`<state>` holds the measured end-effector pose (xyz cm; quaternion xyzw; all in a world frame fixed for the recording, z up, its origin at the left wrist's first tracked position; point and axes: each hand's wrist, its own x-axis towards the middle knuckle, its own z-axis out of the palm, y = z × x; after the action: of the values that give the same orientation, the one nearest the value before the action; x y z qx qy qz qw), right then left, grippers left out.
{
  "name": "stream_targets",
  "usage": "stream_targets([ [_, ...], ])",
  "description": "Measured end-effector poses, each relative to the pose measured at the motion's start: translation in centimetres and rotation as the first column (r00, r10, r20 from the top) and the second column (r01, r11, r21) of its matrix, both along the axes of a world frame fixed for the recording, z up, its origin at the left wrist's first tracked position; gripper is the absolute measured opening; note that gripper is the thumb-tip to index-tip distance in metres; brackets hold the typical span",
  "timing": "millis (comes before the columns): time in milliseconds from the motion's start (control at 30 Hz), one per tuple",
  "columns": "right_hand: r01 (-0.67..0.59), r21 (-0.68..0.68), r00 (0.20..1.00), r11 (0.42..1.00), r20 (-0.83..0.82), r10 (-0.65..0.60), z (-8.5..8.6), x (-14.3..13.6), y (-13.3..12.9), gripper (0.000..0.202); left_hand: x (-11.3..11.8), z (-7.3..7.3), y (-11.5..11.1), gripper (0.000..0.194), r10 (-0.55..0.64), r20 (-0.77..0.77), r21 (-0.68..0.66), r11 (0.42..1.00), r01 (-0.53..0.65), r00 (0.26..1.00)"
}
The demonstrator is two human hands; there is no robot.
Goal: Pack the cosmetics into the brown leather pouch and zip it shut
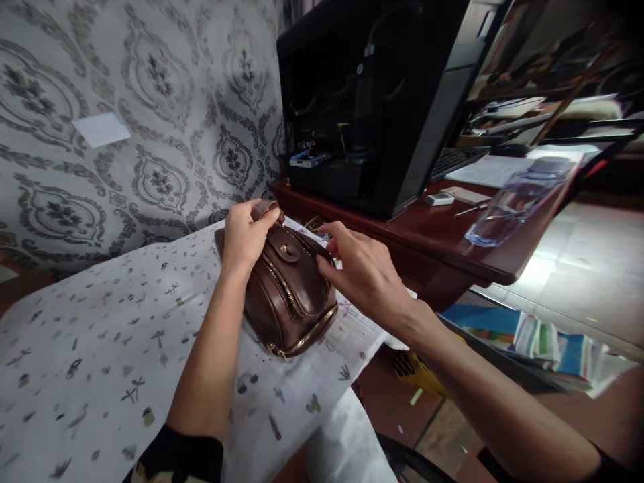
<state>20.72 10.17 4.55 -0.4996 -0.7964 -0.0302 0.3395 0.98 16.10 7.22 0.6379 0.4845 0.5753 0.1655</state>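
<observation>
A brown leather bag [274,295] with gold-toned zippers lies on a white patterned cloth [125,362]. My left hand [244,235] is closed around a leather strap [266,208] at the bag's far end, thumb over it. At the bag's right side, my right hand [365,268] has its thumb and bent fingers about the leather edge, closed on it; the exact fingertip contact is partly hidden. A small round-ended tab with a gold stud [286,249] sits on top, between two zippers. Another zipper [314,332] curves along the near end.
To the right stands a dark red wooden desk [453,238] with a black computer case [352,121] and a clear plastic bottle [518,204]. Books or papers [533,342] lie in a low container below. A patterned wall [166,134] rises behind the cloth.
</observation>
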Motion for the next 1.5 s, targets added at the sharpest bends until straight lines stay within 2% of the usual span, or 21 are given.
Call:
stream_targets([
  [167, -0.071, 0.066, 0.974, 0.995, -0.212, 0.083, -2.2, 0.2, -0.3, 0.03, -0.1, -0.1, 0.0, 0.012, 0.001, 0.014, 0.008, 1.0, -0.001, 1.0],
  [267, -0.111, 0.093, 0.939, 0.989, -0.318, 0.135, -4.2, -0.7, -1.7, 0.054, 0.0, -0.1, -0.1, 0.014, 0.007, 0.017, 0.009, 1.0, -0.007, 1.0],
  [367, -0.095, 0.114, 0.938, 0.989, -0.323, 0.127, -6.6, -2.5, -2.8, 0.079, 0.2, 0.0, -0.3, 0.016, 0.007, 0.01, 0.015, 1.0, -0.007, 1.0],
  [500, -0.045, 0.133, 0.962, 0.99, -0.261, 0.079, -8.5, -4.3, -2.5, 0.085, 0.2, 0.1, -0.5, 0.015, 0.008, 0.002, 0.019, 1.0, -0.008, 1.0],
  [667, -0.024, 0.194, 0.958, 0.981, -0.277, 0.079, -8.8, -4.6, -1.7, 0.083, 0.1, 0.1, -0.5, 0.016, 0.013, -0.012, 0.011, 1.0, -0.013, 1.0],
  [967, -0.021, 0.306, 0.966, 0.952, -0.239, 0.098, -9.0, -5.4, -2.8, 0.091, 0.1, 0.0, -0.4, 0.017, 0.003, -0.012, 0.022, 1.0, -0.002, 1.0],
  [1200, 0.0, 0.321, 0.962, 0.947, -0.258, 0.088, -9.7, -5.7, -2.1, 0.067, -0.1, 0.5, -0.8, 0.014, -0.02, -0.062, -0.005, 1.0, 0.02, 0.998],
  [1367, 0.02, 0.298, 0.959, 0.954, -0.277, 0.066, -10.2, -5.8, -1.8, 0.064, 0.1, 0.7, -1.0, 0.015, 0.035, -0.125, -0.001, 0.999, -0.035, 0.992],
  [1500, 0.029, 0.328, 0.956, 0.944, -0.284, 0.07, -10.3, -5.9, -1.7, 0.065, 0.4, 0.7, -1.2, 0.015, 0.018, -0.121, -0.031, 0.999, -0.022, 0.992],
])
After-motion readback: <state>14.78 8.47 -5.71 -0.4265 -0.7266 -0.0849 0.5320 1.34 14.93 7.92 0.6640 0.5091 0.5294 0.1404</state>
